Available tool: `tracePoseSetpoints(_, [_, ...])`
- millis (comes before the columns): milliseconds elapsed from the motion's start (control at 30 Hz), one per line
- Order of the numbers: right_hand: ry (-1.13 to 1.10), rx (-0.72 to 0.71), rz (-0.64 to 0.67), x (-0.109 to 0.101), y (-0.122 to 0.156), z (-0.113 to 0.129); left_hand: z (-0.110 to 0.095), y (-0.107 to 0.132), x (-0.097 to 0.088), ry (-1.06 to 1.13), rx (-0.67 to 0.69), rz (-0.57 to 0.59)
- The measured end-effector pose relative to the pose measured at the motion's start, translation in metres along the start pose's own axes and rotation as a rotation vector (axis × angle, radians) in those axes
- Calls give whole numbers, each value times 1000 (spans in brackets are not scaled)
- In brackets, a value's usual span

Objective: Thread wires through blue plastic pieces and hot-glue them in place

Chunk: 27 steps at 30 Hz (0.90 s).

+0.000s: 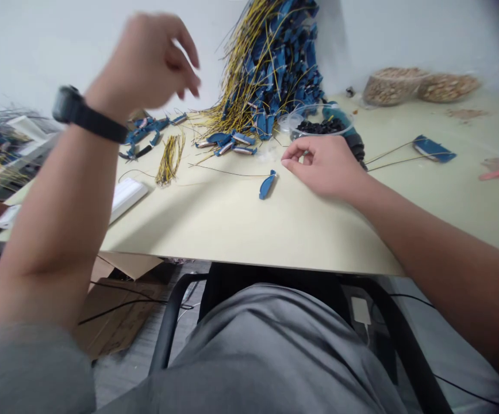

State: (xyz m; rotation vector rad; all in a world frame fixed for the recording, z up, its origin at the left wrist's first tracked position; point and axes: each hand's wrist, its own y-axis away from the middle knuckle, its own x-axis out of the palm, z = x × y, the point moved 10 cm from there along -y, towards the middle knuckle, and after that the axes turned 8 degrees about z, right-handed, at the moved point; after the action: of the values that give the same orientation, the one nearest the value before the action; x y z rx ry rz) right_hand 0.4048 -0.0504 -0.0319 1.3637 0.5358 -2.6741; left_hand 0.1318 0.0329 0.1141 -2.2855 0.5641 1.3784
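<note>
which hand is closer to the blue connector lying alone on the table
Right. The right hand is just to the right of the blue connector, apart from it; the left hand is raised higher and farther off, up and left.

Table (215, 230): harness heap (267, 75) at back, against wall (60, 52); bowl (318, 123) w/ small parts just R of heap; 2 sacks (419, 86) far back R, behind wired connector (434, 149). Loose connector (268, 185) mid-table, in front of heap. Wire bundle (170, 161) L of it; pad (126, 198) front L. Cardboard (115, 316) on floor below table.
</note>
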Motion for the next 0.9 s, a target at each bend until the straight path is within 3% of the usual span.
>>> tracePoseSetpoints(67, [-42,-18,9,2,0,3,-9,3,49,-15,46,49])
tracePoseSetpoints(167, [-110,-50,53,9,4,13,-19,10,118,42,126,332])
tracePoseSetpoints(267, [-163,-81,118,18,9,26,-24,14,150,138,225,439])
tracePoseSetpoints(400, [-183,-143,158,26,13,41,-17,12,166,219,286,439])
tracePoseSetpoints(667, [-118,-190,163,30,16,51,-16,17,178,289,340,398])
tracePoseSetpoints(900, [-25,-191,160,26,18,53,-17,15,174,254,465,321])
